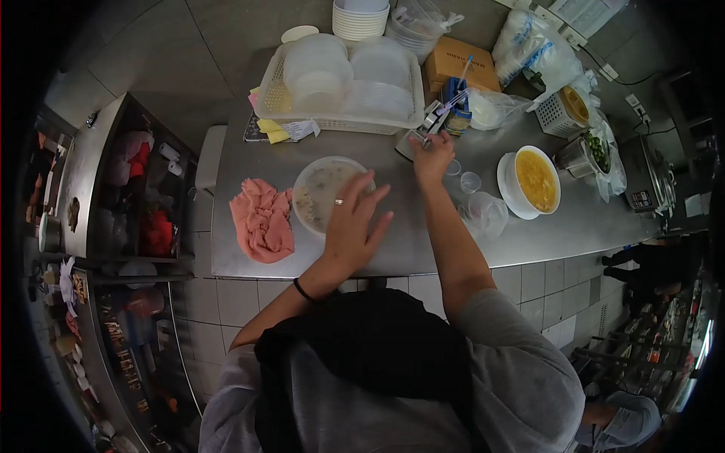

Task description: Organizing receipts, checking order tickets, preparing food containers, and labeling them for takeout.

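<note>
My left hand point(354, 223), with a ring on one finger, is spread over the right side of a round container point(317, 195) that has pale, cloudy contents. Whether its fingers touch the container, I cannot tell. Beside the container on the left lies a crumpled pink cloth point(263, 223). My right hand point(433, 156) is at a small metal device point(409, 144), perhaps a tape dispenser, in front of the basket's right corner; its fingers partly hide the device, and the grip is unclear. Small clear plastic cups point(470, 182) stand to the right of my right forearm.
A white plastic basket point(362, 124) of translucent lids and containers stands at the back. To the right are a white bowl of yellow soup point(535, 180) on a plate, a clear plastic bag point(487, 215) and a cardboard box point(461, 62). A person point(628, 416) is at the lower right.
</note>
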`<act>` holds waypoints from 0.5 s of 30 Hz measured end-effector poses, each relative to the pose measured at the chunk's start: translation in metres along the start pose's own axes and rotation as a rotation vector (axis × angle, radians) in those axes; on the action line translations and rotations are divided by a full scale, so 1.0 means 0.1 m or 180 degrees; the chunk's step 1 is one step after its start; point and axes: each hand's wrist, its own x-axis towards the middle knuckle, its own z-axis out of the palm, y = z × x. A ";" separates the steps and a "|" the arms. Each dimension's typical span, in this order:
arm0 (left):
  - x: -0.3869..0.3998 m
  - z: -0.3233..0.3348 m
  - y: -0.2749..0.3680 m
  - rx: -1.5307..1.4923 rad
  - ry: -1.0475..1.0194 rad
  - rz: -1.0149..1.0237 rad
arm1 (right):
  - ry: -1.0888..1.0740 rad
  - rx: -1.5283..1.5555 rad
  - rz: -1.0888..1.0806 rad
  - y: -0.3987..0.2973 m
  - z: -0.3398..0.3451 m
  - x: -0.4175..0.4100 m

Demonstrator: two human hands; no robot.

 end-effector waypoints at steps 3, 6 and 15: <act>0.04 0.39 0.14 -0.1602 -0.0509 -0.0666 | -0.0458 0.0419 0.0033 0.09 -0.33 -0.23; 0.05 0.93 0.00 -0.3518 -0.0660 -0.2144 | -0.1477 0.2034 0.1461 0.12 -0.65 -0.39; 0.25 1.43 0.15 -0.4511 -0.0636 -0.3479 | -0.1266 0.2169 0.1451 -0.44 -1.38 -0.39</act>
